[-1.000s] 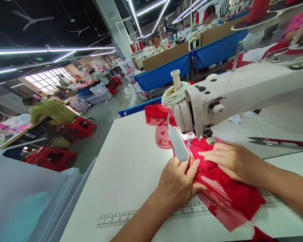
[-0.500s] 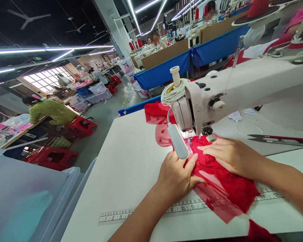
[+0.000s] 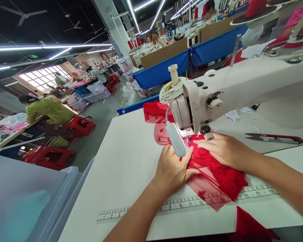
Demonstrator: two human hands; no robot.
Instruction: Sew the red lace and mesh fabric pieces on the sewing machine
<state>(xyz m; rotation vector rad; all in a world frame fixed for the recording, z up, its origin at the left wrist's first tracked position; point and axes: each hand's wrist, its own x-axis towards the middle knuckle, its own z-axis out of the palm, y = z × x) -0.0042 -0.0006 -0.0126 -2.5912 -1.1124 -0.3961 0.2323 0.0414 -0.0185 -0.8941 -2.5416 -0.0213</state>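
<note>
Red lace and sheer mesh fabric point(image 3: 204, 156) lies on the white table under the sewing machine point(image 3: 194, 104), reaching past the needle area to the far side. My left hand point(image 3: 173, 169) rests on the fabric's left edge, thumb out and fingers apart, some hidden behind a small grey-white lamp point(image 3: 176, 139). On the lace right of the presser foot point(image 3: 188, 139), my right hand point(image 3: 226, 149) lies with fingers stretched out, pressing on the cloth. Its fingertips are close to the foot. Another dark red piece point(image 3: 249, 223) hangs at the table's front edge.
Thread snips point(image 3: 275, 138) lie right of the machine head. A printed ruler point(image 3: 180, 205) runs along the white table point(image 3: 121, 161). Translucent bins point(image 3: 73, 181) stand at the left. Red stools point(image 3: 50, 157) and co-workers at other tables are beyond.
The red fabric has slid farther toward the machine, its trailing corner drawn up across the ruler. Both hands have moved slightly forward with it. The dark red piece shows more at the front edge.
</note>
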